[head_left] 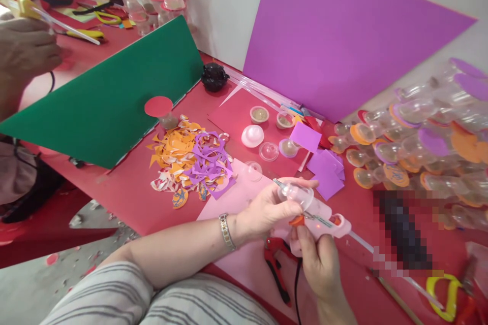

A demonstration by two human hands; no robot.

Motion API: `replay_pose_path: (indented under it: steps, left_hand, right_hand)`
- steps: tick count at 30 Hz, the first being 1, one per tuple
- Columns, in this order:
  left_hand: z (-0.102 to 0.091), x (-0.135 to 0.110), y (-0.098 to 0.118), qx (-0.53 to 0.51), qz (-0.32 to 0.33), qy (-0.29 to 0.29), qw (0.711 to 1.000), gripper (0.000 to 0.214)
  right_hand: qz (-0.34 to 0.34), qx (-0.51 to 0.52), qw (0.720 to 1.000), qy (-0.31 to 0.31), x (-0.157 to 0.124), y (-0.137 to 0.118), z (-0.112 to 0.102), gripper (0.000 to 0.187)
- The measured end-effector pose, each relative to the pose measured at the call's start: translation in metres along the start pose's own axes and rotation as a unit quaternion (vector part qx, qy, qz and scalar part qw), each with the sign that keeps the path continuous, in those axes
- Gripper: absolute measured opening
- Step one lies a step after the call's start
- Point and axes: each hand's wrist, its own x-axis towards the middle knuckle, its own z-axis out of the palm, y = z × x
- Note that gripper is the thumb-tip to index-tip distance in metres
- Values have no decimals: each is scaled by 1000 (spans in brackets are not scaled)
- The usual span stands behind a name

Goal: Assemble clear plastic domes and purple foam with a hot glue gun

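Observation:
My left hand (269,205) pinches a small clear plastic dome (296,193) and holds it against the tip of a white hot glue gun (324,217). My right hand (318,259) grips that glue gun from below, a finger by its orange trigger. A metal watch band sits on my left wrist. Both hands hover over a pink sheet (236,198) on the red table (129,188).
Orange and purple paper scraps (190,160), purple squares (324,170), more clear domes (269,151) and small cups lie ahead. Decorated domes pile up at right (419,147). Green (110,96) and purple (343,35) sheets lean nearby. Red-handled cutters (276,264) lie near me. Another person's hand (26,51) holds a glue gun at far left.

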Motion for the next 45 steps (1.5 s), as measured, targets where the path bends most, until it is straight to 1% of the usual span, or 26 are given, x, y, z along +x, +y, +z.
replay_pose_path:
  steps: [3,6,12,15,17,19,22,24,26,28,30,32,34,35,37,38,39,41,42,44,45]
  left_hand:
    - [-2,1,1,17,12,-11,1000,59]
    - [-4,1,1,13,24,-24,999,55]
    - [-5,-2,1,14,23,-35,999,52]
    - [-3,-3,0,15,37,-33,999,52]
    - [-3,-3,-1,22,46,-36,998,51]
    - [-3,-3,-3,27,54,-42,997,51]
    - [-4,-2,-5,28,65,-52,996,52]
    - [-4,-2,-5,26,63,-50,996,53]
    - [-5,-2,-4,25,44,-40,998,55]
    - [-4,-3,-3,23,13,-32,999,62]
    - [-3,-3,-4,14,-8,-24,1000,72]
    - [-1,-2,-8,-1,-6,-13,1000,74]
    - [2,-2,-13,-19,5,-12,1000,70]
    - [4,-2,-15,-30,8,-15,999,69]
    - [7,-3,-17,-53,8,-20,998,71]
    - [9,-4,-16,-65,7,-20,998,73]
    - [10,-4,-15,-77,4,-20,997,72]
    - [12,-5,-13,-96,-2,-23,995,68]
    - [12,-6,-12,-100,-4,-24,995,65]
    - [11,-6,-10,-93,-5,-26,995,61]
    - [10,-6,-10,-82,-3,-27,996,60]
  right_hand:
    - [21,31,999,-18,0,-5,1,53]
    - [36,57,997,-26,-1,-8,1,50]
    - [54,113,989,-76,-1,-4,-1,42]
    - [89,151,979,-104,-2,1,-1,41]
    - [119,165,973,-112,-4,3,-1,42]
    - [140,168,970,-107,-5,4,-1,45]
    - [166,157,971,-74,-5,-1,0,50]
    - [168,149,973,-61,-5,-5,1,52]
    - [160,138,976,-50,-4,-9,3,52]
    - [145,119,982,-32,-4,-10,4,52]
    - [109,91,990,-2,-4,-9,5,52]
    - [44,45,998,28,-2,-5,3,52]
    - [-45,-30,998,38,4,-1,-1,48]
    - [-98,-74,992,24,7,0,-3,43]
    - [-198,-148,969,20,16,-1,-6,33]
    - [-243,-170,955,14,19,-2,-7,28]
    - [-273,-182,944,16,22,-3,-7,23]
    - [-296,-178,938,16,24,-3,-6,17]
    - [-293,-171,941,13,23,-3,-5,17]
    - [-270,-158,950,-9,19,0,-3,21]
    - [-246,-147,958,-20,16,2,-2,26]
